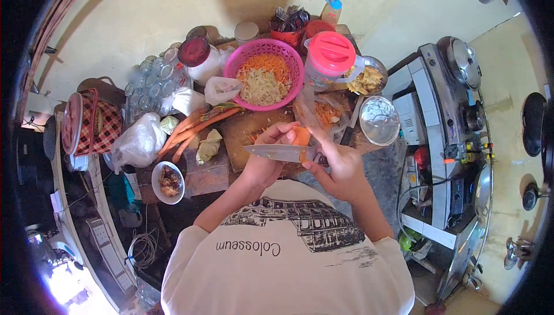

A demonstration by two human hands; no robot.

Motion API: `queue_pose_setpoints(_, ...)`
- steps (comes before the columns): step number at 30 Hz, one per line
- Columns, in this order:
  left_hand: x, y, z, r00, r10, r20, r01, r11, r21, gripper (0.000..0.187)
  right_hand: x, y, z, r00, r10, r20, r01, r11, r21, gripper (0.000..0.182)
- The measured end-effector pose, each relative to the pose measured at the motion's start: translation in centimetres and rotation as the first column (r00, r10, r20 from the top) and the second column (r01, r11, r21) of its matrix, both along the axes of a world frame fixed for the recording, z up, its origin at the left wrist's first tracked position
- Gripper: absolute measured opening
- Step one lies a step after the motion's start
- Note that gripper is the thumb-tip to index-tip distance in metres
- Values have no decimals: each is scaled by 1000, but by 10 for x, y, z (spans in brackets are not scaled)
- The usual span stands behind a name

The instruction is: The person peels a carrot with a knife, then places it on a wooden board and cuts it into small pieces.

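Note:
My left hand is closed around a piece of carrot. My right hand grips a knife, its blade pointing left across the front of my left hand. Both hands are above a wooden cutting board with orange shreds on it. Behind them stands a pink basket with shredded carrot and a pale shredded food. Whole carrots lie left of the board. A plastic bag with carrot pieces lies behind my right hand.
A white bowl with brown food and a cabbage piece are at the left. A red-lidded pitcher, a silver bowl and a stove are on the right. Glass jars stand at the back left.

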State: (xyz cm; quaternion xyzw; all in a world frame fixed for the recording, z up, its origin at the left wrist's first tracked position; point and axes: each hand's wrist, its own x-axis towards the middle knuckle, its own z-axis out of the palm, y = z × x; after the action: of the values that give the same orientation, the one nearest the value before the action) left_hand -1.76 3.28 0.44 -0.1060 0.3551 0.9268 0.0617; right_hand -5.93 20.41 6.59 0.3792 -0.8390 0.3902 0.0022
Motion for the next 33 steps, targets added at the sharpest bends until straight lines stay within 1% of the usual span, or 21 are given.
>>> queue_pose_setpoints(2,0,1,-3,1000,26,-5,-26,1000,-2,25,0,1,-2,1000,-11,-2,11,1000,1,56)
queue_pose_setpoints(5,8,2,7,999,-35,-21,35,999,-34,22,-2,3,-7,999,-20,-31,21,1000,15,54)
queue_pose_setpoints(7,10,4,3,999,-22,-36,20,998,-56,22,-2,4,-5,999,-20,-27,21,999,37,53)
queue_pose_setpoints(10,10,4,1,999,-22,-44,19,997,-69,22,-3,6,1,990,20,137,-21,1000,2,54)
queue_pose_setpoints(13,7,4,6,998,-8,-56,5,999,-48,20,2,3,3,996,19,89,-14,998,-58,56)
queue_pose_setpoints(14,6,5,8,998,-2,-62,0,999,-35,20,3,3,4,998,20,66,-16,999,-49,57)
queue_pose_setpoints(17,5,10,2,994,63,-92,-73,991,-111,32,3,4,5,1000,16,-2,-16,1000,-15,58)
queue_pose_setpoints(20,8,10,10,998,51,-30,-54,990,-127,33,4,4,2,999,8,-50,-8,1000,12,58)
queue_pose_setpoints(23,10,8,16,997,10,76,-1,994,-112,21,5,3,-3,998,-3,-55,4,1000,14,57)
queue_pose_setpoints(26,12,9,6,998,48,35,-43,991,-123,32,5,3,-5,998,-26,-64,28,999,26,53)
queue_pose_setpoints(29,15,12,1,995,91,29,-88,992,-87,29,6,2,-6,996,-45,-83,48,998,33,49)
queue_pose_setpoints(32,17,12,5,997,72,7,-71,995,-63,26,5,1,-9,993,-64,-98,64,998,2,44)
queue_pose_setpoints(33,18,13,4,999,50,6,-49,996,-81,25,5,0,-12,991,-73,-115,72,997,-12,43)
